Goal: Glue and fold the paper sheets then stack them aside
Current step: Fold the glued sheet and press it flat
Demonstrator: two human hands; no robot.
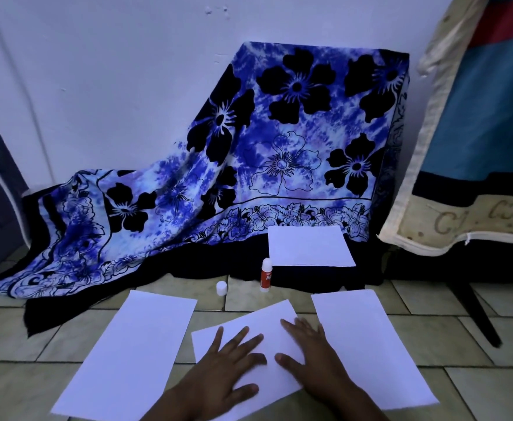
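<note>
A folded white sheet (264, 326) lies tilted on the tiled floor in front of me. My left hand (222, 372) presses flat on its left part with fingers spread. My right hand (313, 357) presses flat on its right part. An unfolded white sheet (127, 354) lies to the left, and another white sheet (370, 344) lies to the right. A folded sheet (310, 246) rests farther back on the dark cloth edge. An uncapped red-and-white glue stick (266, 276) stands upright beyond the sheets, its white cap (221, 288) on the floor to its left.
A blue floral cloth (264, 141) drapes over a box against the white wall. A mattress or cushion (477, 147) leans at the right, with a dark bar (474, 311) on the floor beneath it. Beige floor tiles (12, 384) surround the sheets.
</note>
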